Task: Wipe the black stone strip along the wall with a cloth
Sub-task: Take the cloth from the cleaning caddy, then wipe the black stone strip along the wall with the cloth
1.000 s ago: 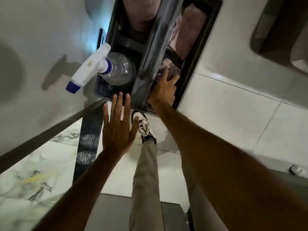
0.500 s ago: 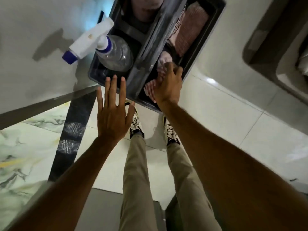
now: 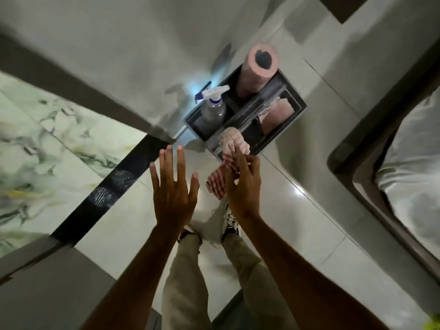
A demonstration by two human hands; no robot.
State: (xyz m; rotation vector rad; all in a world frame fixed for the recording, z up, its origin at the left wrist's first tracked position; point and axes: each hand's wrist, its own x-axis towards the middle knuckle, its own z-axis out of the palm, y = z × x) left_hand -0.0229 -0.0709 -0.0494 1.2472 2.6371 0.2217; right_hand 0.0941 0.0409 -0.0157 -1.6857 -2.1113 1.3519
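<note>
A red-and-white checked cloth (image 3: 217,183) hangs from my right hand (image 3: 242,184), which grips it just in front of the dark caddy (image 3: 295,115). One end of the cloth still trails up to the caddy's near compartment. My left hand (image 3: 172,186) is held flat with fingers spread, empty, to the left of the cloth. The black stone strip (image 3: 112,186) runs diagonally on the floor left of my hands, between marble flooring and pale tiles, with dusty shoe prints on it.
The caddy holds a spray bottle (image 3: 213,104), a pink roll (image 3: 258,67) and a folded pink cloth (image 3: 277,115), and stands against the white wall (image 3: 119,55). A bed with a dark frame (image 3: 381,194) is at right. My legs and shoes stand on the tiles below.
My right hand has drawn the checked cloth out of the caddy and back toward me. The view has pulled away from the caddy. My left hand stays open.
</note>
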